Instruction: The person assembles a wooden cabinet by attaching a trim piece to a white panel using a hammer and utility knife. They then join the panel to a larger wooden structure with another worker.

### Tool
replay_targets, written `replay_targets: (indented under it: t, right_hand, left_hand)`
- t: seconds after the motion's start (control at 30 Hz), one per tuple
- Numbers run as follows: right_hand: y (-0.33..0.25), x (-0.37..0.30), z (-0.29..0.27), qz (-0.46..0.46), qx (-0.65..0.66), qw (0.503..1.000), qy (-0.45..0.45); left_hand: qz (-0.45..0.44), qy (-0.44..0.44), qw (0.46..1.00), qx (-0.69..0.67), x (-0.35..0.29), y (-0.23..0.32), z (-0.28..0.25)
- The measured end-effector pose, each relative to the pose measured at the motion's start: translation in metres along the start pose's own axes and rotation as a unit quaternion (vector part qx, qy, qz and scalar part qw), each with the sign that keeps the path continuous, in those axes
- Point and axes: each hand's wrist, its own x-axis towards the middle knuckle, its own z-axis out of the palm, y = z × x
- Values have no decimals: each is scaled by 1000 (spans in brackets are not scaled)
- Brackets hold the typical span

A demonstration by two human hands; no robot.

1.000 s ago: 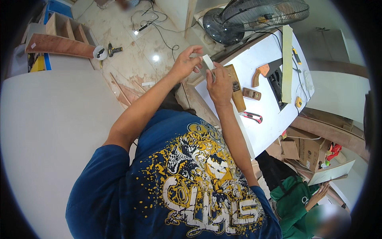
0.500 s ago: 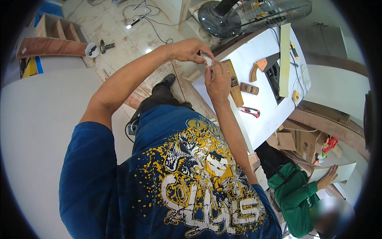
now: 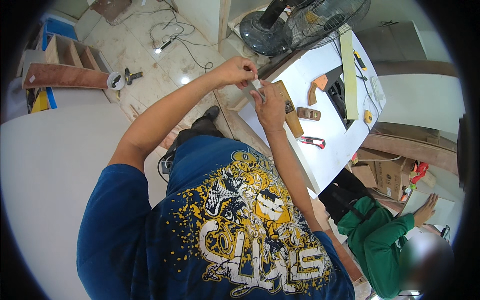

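Note:
At the far left corner of the white table, my left hand [image 3: 239, 71] is closed, its fingertips pinched together by the end of a long white board [image 3: 302, 161]. What lies in that pinch is too small to make out. My right hand [image 3: 272, 109] has thumb and fingers closed around the edge of the same board, close to the left fingertips. The board runs along the table's near side, partly under my right forearm. Just right of my right hand lies a wooden hand plane [image 3: 294, 122]. A smaller brown hand plane [image 3: 308, 114] and a red-and-black utility knife [image 3: 312, 142] lie beyond it.
An orange-and-brown handled tool [image 3: 316, 89], pale yellow strip [image 3: 350, 80] and yellow tape measure [image 3: 368, 117] lie on the table [image 3: 332, 150]. A standing fan [image 3: 265, 32] is behind. A co-worker in green [image 3: 382, 245] handles a panel at right. A drill [image 3: 133, 75] lies on the floor.
My left hand's fingers have drawn together into a pinch and its wrist has shifted slightly. My right thumb now lies along the board's edge. The co-worker's hand and panel have moved right.

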Motion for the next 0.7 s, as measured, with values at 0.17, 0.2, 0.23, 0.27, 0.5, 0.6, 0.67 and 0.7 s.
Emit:
replay_targets:
  t: [0.17, 0.2, 0.23, 0.27, 0.5, 0.6, 0.67, 0.7]
  right_hand:
    - [-1, 1, -3, 11, 26, 999, 23]
    - [1, 1, -3, 16, 30, 999, 25]
    - [1, 1, -3, 23, 36, 999, 25]
    - [0, 1, -4, 30, 42, 998, 24]
    - [6, 1, -4, 5, 26, 1000, 10]
    - [2, -4, -5, 1, 31, 1000, 6]
    - [7, 0, -8, 21, 33, 999, -4]
    - [8, 1, -10, 25, 27, 999, -10]
  left_hand:
    - [39, 6, 999, -19, 0, -15, 4]
    - [47, -2, 999, -14, -1, -18, 4]
    - [52, -7, 999, -10, -5, -20, 4]
    - [61, -1, 998, 8, -6, -20, 4]
    - [144, 29, 988, 42, -14, -21, 11]
    - [147, 14, 985, 91, -17, -21, 9]
    - [209, 9, 961, 183, -10, -15, 5]
    - [268, 11, 935, 233, -8, -16, 3]
